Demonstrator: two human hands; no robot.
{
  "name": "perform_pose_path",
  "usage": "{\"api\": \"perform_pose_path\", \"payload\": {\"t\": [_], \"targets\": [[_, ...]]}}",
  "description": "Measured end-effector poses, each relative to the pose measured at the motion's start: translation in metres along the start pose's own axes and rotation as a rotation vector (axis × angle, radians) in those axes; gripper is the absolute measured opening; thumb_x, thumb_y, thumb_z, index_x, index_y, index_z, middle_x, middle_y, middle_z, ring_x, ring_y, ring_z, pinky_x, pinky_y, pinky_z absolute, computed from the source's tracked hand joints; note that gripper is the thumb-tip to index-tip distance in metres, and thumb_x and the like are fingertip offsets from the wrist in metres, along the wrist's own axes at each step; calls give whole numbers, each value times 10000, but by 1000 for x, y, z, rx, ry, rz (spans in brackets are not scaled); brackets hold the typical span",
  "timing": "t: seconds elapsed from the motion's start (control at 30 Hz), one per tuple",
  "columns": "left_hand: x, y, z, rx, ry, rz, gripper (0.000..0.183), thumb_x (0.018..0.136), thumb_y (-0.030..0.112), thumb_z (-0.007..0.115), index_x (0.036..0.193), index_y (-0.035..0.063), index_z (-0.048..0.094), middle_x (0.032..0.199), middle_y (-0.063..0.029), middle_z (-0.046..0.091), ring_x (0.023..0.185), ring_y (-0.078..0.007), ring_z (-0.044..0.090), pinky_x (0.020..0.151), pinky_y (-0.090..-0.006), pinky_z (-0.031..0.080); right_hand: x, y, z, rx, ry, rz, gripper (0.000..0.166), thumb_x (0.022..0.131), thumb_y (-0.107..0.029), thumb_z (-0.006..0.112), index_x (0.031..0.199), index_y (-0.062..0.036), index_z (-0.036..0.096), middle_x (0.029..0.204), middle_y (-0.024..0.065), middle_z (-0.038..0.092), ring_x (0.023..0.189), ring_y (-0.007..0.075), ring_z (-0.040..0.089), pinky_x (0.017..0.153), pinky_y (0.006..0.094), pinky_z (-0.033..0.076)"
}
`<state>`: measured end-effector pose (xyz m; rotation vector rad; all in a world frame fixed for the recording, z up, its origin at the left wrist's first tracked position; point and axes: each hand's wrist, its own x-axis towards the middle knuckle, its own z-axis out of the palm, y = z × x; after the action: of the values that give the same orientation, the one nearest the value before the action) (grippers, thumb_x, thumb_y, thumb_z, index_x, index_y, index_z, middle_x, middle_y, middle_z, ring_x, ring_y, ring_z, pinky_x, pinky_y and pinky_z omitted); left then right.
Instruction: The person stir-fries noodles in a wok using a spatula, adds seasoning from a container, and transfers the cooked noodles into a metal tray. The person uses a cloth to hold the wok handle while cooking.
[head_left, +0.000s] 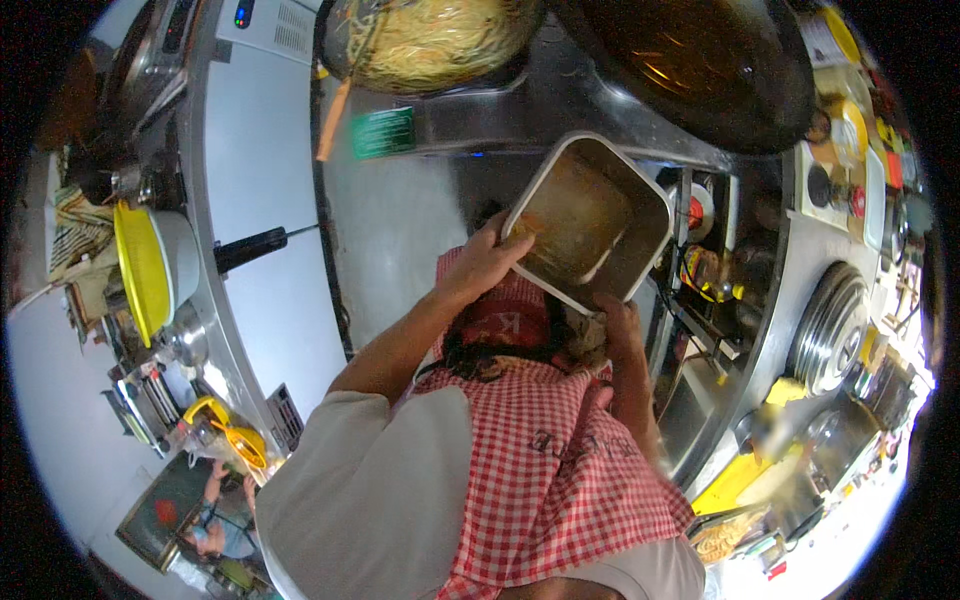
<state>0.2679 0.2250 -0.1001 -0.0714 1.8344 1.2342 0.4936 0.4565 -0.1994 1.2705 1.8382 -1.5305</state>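
Note:
A deep rectangular metal pan (574, 206) hangs in front of my apron, tilted so that I see inside it. Brownish residue or liquid lies on its bottom; which one, I cannot tell. My left hand (491, 255) grips the left rim, thumb over the edge. At the near right corner my right hand (620, 326) holds the pan, its fingers partly hidden. Beyond the pan, a wok of noodles (450, 41) sits at the upper left, with a wooden-handled utensil (335, 120) resting in it. A large dark wok (690, 67) at the upper right contains brown, shiny liquid.
A green packet or card (383, 133) lies on the stove's front edge. To my left runs a white fridge counter (259, 161) with a yellow basket (142, 274) above. Stacked metal lids (829, 330) stand on the right-hand counter. Another person (221, 532) is at the lower left.

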Motion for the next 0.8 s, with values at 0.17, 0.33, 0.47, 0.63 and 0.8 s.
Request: {"api": "perform_pose_path", "payload": {"t": [0.17,0.33,0.47,0.63,0.8], "targets": [[2,-36,-65,36,185,220,411,970,305,653,1254,8,630,880,-102,676,774,-244,643,723,-406,530,-24,-18,34,-390,-28,-94,508,897,-319,674,1303,-21,603,1112,199,664,1111,381,614,883,512,492],[-15,18,-148,731,923,674,436,920,162,702,1331,71,589,1097,-152,655,954,-335,638,822,-448,504,-13,-11,58,-178,22,-40,333,911,-189,628,1202,-39,690,1127,189,703,983,365,672,863,468,539],[23,56,-203,876,988,302,561,926,162,689,1452,118,502,1267,-199,625,1125,-409,610,919,-469,492,-12,-70,59,-594,-71,-171,321,936,-210,611,1160,-8,721,1174,226,684,965,372,680,792,477,536],[57,50,-243,729,821,87,496,1000,312,603,1449,127,502,1088,-226,703,1018,-425,683,864,-519,535,-9,-113,67,160,-12,174,341,914,-205,600,1114,45,716,989,203,723,833,346,693,733,442,541],[15,64,-248,724,799,277,494,1033,365,541,1472,142,500,1184,-202,704,1097,-372,687,914,-439,534,2,-96,78,263,81,129,372,859,-278,632,1009,55,707,876,157,701,754,274,640,689,432,508]]}}
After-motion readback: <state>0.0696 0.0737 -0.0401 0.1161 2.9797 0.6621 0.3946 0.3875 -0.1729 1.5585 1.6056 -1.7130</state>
